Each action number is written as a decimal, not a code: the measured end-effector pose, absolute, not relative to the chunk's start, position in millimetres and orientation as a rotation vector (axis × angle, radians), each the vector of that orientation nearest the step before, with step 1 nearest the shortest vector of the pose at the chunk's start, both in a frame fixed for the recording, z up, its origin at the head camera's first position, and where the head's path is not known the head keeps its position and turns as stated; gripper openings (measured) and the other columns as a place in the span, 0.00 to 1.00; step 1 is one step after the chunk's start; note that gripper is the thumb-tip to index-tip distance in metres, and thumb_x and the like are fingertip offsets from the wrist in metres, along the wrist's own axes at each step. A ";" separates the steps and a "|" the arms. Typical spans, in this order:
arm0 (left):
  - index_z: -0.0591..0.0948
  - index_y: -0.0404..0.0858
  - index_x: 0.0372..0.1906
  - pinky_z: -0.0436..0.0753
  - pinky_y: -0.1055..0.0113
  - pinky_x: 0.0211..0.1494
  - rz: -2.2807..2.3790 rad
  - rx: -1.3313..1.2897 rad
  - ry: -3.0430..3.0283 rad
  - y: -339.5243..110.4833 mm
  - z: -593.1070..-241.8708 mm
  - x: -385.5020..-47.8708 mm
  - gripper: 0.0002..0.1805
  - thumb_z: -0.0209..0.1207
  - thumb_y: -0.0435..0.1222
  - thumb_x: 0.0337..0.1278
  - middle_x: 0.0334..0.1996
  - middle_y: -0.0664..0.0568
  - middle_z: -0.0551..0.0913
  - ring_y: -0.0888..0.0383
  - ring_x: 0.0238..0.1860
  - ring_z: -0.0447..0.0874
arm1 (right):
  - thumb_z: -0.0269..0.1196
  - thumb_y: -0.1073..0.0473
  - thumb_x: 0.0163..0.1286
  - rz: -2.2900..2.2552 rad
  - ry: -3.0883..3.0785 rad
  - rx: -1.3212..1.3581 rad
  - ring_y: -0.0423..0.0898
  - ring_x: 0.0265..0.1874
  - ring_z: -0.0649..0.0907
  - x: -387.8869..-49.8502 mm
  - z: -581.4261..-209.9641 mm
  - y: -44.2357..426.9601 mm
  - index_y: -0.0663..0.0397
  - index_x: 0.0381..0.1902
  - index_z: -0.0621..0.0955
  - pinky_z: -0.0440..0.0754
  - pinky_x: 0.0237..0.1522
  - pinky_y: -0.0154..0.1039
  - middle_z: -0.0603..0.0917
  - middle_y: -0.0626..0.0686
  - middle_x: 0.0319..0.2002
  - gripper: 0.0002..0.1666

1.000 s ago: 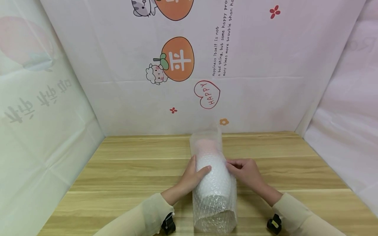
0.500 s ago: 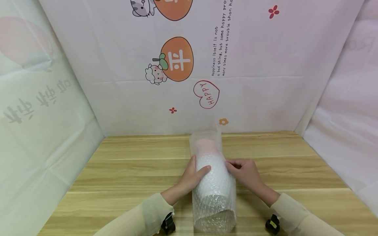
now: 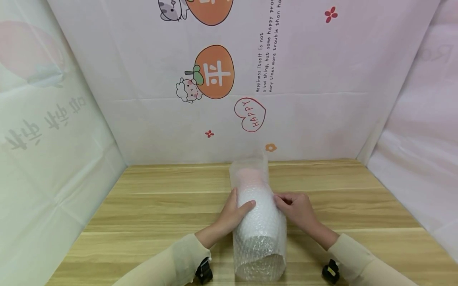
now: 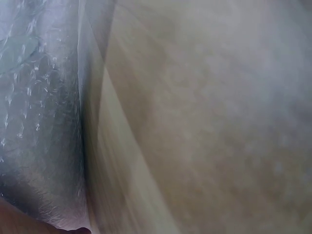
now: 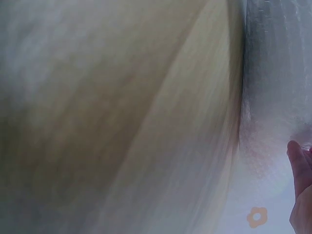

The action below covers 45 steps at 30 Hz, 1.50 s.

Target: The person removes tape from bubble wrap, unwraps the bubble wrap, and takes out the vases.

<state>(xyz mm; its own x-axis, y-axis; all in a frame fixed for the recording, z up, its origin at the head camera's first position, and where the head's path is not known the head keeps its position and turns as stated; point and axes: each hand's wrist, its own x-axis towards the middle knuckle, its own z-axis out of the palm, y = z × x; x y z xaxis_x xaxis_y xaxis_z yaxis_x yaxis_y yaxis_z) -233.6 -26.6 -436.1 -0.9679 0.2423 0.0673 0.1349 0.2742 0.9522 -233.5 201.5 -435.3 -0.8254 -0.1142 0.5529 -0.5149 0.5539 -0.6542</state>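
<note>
A long roll of bubble wrap (image 3: 259, 222) lies on the table, with something white and pinkish showing inside its far part. Its near end is loose and hollow. The left hand (image 3: 229, 214) grips the roll's left side, thumb on top. On the other side, the right hand (image 3: 298, 208) pinches the wrap's edge between thumb and curled fingers. The left wrist view has the bubble wrap (image 4: 39, 112) at its left with a bit of the hand (image 4: 29, 222) below; the right wrist view catches the right hand's fingers (image 5: 298, 165) against the wrap (image 5: 275, 73).
The wood-grain table (image 3: 161, 206) extends to both sides of the roll. A printed white cloth (image 3: 304, 119) hangs behind it, close to the roll's far end, and further cloths (image 3: 71, 159) stand at the left and right. Black straps (image 3: 204, 271) sit at both wrists.
The right forearm has shifted slightly to the left since the earliest frame. Both hands keep their places on the wrap, and the roll looks unmoved.
</note>
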 end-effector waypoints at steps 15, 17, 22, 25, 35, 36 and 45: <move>0.45 0.24 0.74 0.48 0.46 0.73 1.818 0.379 2.438 -28.5 -438.6 -233.4 0.52 0.57 0.53 0.61 0.74 0.31 0.47 0.39 0.74 0.44 | 0.66 0.58 0.67 1.544 -2.374 0.352 0.38 0.26 0.81 -223.9 -425.6 202.3 0.60 0.40 0.88 0.80 0.24 0.32 0.88 0.53 0.34 0.11; 0.45 0.24 0.74 0.48 0.46 0.73 1.818 0.378 2.438 -28.7 -438.9 -233.5 0.52 0.57 0.53 0.61 0.74 0.31 0.47 0.39 0.74 0.44 | 0.66 0.56 0.67 1.575 -2.362 0.343 0.38 0.26 0.81 -226.2 -430.1 204.2 0.59 0.40 0.88 0.80 0.24 0.32 0.88 0.52 0.34 0.12; 0.45 0.24 0.74 0.48 0.46 0.73 1.816 0.372 2.433 -28.9 -438.4 -233.1 0.53 0.57 0.53 0.61 0.74 0.31 0.46 0.39 0.74 0.44 | 0.65 0.59 0.67 1.633 -2.344 0.335 0.36 0.28 0.81 -225.8 -429.0 204.3 0.63 0.42 0.87 0.80 0.26 0.31 0.88 0.55 0.36 0.12; 0.45 0.24 0.74 0.48 0.46 0.73 1.812 0.366 2.431 -28.9 -437.7 -232.8 0.53 0.57 0.54 0.60 0.74 0.31 0.46 0.39 0.74 0.44 | 0.63 0.63 0.68 1.645 -2.327 0.365 0.35 0.28 0.81 -218.9 -418.4 201.2 0.68 0.42 0.86 0.80 0.27 0.30 0.87 0.60 0.37 0.12; 0.45 0.26 0.75 0.47 0.48 0.73 1.800 0.349 2.433 -28.4 -437.0 -232.7 0.54 0.57 0.56 0.60 0.75 0.34 0.46 0.42 0.74 0.43 | 0.62 0.60 0.70 1.695 -2.345 0.283 0.36 0.34 0.83 -224.9 -426.0 203.6 0.67 0.46 0.85 0.82 0.30 0.31 0.87 0.60 0.41 0.14; 0.45 0.26 0.75 0.47 0.48 0.73 1.802 0.348 2.431 -28.4 -437.1 -232.6 0.54 0.57 0.55 0.60 0.75 0.34 0.46 0.42 0.74 0.42 | 0.62 0.59 0.70 1.698 -2.344 0.275 0.35 0.34 0.83 -226.3 -428.4 204.2 0.66 0.46 0.85 0.82 0.31 0.31 0.87 0.59 0.41 0.15; 0.45 0.25 0.74 0.47 0.48 0.73 1.808 0.356 2.433 -28.3 -437.1 -232.6 0.53 0.57 0.55 0.60 0.75 0.33 0.46 0.41 0.74 0.43 | 0.59 0.57 0.73 1.795 -2.303 0.232 0.35 0.40 0.84 -235.3 -429.8 203.5 0.71 0.49 0.83 0.83 0.40 0.32 0.85 0.64 0.45 0.19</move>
<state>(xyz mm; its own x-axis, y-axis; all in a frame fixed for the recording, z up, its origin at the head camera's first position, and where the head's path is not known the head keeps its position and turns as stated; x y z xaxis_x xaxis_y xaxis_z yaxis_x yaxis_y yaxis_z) -232.6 -28.3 -437.1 -0.9688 0.2387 0.0663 0.1324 0.2725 0.9530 -235.3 203.5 -429.8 -0.9651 0.0065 0.2619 -0.2524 0.2452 -0.9360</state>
